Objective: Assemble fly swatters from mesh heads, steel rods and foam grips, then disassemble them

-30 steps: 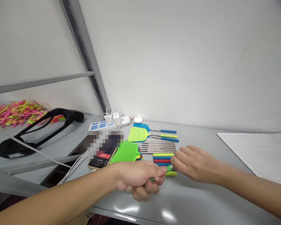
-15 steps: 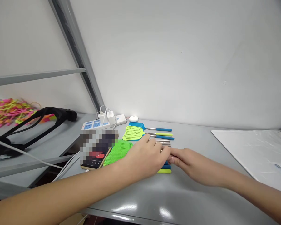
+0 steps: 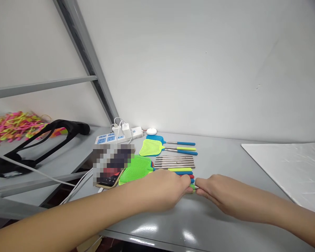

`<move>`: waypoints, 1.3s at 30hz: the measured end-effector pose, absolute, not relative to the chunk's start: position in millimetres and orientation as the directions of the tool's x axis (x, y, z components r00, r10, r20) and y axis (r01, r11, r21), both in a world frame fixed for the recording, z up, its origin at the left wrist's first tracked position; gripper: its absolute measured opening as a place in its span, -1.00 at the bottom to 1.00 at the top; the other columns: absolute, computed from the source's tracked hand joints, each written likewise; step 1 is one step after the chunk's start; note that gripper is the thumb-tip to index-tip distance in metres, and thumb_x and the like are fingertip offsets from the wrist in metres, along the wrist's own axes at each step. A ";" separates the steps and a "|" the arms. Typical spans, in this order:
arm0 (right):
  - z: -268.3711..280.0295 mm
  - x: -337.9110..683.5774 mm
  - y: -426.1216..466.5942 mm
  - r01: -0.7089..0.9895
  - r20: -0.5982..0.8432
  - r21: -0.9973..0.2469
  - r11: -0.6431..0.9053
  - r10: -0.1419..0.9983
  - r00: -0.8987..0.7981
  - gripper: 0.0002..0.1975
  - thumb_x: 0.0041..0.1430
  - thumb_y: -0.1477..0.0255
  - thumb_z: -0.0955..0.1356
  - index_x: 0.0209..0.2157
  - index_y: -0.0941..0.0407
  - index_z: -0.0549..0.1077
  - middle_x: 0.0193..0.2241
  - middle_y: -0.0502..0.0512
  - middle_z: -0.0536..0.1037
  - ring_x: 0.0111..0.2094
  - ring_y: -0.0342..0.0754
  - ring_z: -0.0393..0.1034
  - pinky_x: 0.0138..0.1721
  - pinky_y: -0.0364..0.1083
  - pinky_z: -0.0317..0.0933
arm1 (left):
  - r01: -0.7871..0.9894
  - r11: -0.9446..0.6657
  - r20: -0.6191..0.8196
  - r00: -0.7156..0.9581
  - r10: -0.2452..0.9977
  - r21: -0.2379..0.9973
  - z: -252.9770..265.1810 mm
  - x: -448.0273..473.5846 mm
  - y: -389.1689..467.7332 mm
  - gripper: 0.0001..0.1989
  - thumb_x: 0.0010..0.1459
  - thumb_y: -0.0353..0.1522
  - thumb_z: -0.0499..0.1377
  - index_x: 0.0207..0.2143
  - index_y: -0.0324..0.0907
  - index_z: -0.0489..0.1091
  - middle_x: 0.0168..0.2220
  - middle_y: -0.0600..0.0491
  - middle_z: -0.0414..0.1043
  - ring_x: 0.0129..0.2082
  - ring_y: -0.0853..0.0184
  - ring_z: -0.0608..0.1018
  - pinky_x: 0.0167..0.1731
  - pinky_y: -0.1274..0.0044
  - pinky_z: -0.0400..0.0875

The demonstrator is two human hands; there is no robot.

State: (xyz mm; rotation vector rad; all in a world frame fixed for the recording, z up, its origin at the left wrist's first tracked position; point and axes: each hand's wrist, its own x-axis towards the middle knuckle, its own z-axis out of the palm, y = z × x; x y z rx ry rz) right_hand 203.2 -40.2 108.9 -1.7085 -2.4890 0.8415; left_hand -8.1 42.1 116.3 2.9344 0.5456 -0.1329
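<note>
My left hand (image 3: 168, 187) is closed around a green piece (image 3: 192, 187), of which only a short end shows past the fingers. From that end a short stretch of metal rod (image 3: 196, 187) runs into my right hand (image 3: 217, 190), which is pinched shut on it. Just beyond the left hand lies a green fly swatter head (image 3: 137, 168). Yellow, blue and red handles (image 3: 183, 173) lie side by side there, partly covered by the left hand. Behind them is a row of metal rods (image 3: 174, 162).
Farther back lie blue and yellow fly swatters (image 3: 150, 147). On the left are a phone (image 3: 109, 182), a power strip (image 3: 102, 140) with chargers, a round white device (image 3: 151, 131), a black strap frame (image 3: 65, 140) and colourful items (image 3: 15, 126). A white sheet (image 3: 275, 164) lies right.
Both hands have come down nearer the table's front edge, and the row of metal rods and the handles are now uncovered. A green end and rod now show between the hands.
</note>
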 end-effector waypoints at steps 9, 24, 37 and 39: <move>92.1 241.6 -40.8 0.750 0.229 0.352 0.560 0.725 -0.649 -0.79 0.29 0.58 0.16 -0.37 0.09 0.34 -0.54 0.02 0.36 -0.57 -0.09 0.10 -0.49 -0.05 -0.14 | 0.584 0.230 -0.603 0.798 0.015 0.779 117.8 -21.5 55.3 -0.65 0.31 -0.04 -0.09 -0.40 -0.08 0.12 -0.60 0.27 -0.08 -0.73 0.49 -0.08 -0.75 0.63 -0.15; 60.8 255.3 -1.5 0.949 0.786 -0.166 0.268 0.617 -0.037 -0.79 0.31 0.48 0.25 -0.09 0.05 0.47 -0.41 0.04 0.31 -0.37 -0.03 0.25 -0.24 0.04 0.11 | 0.047 -0.523 0.329 0.727 0.602 0.851 60.1 -8.1 -5.3 -0.80 0.30 -0.22 0.09 -0.23 -0.16 0.39 -0.26 0.00 0.42 -0.25 0.33 0.45 -0.21 0.47 0.38; 33.6 243.9 -6.7 0.739 0.634 -0.617 0.271 0.727 0.264 -0.88 0.29 0.36 0.30 -0.20 -0.01 0.47 -0.48 -0.04 0.31 -0.47 -0.09 0.23 -0.42 -0.10 0.13 | 0.529 -0.784 0.516 0.596 0.615 0.324 28.6 -34.4 -4.9 -0.89 0.25 -0.37 0.17 -0.34 -0.06 0.48 -0.14 0.08 0.51 -0.12 0.21 0.36 -0.06 0.26 0.09; 34.7 242.5 -7.8 0.685 0.587 -0.678 0.267 0.758 0.285 -0.88 0.29 0.36 0.30 -0.17 -0.03 0.46 -0.45 -0.02 0.33 -0.43 -0.08 0.25 -0.40 -0.09 0.15 | 0.570 -0.765 0.524 0.572 0.631 0.300 26.5 -32.6 -6.1 -0.90 0.24 -0.36 0.17 -0.32 -0.05 0.49 -0.05 0.05 0.47 -0.08 0.16 0.34 -0.05 0.22 0.10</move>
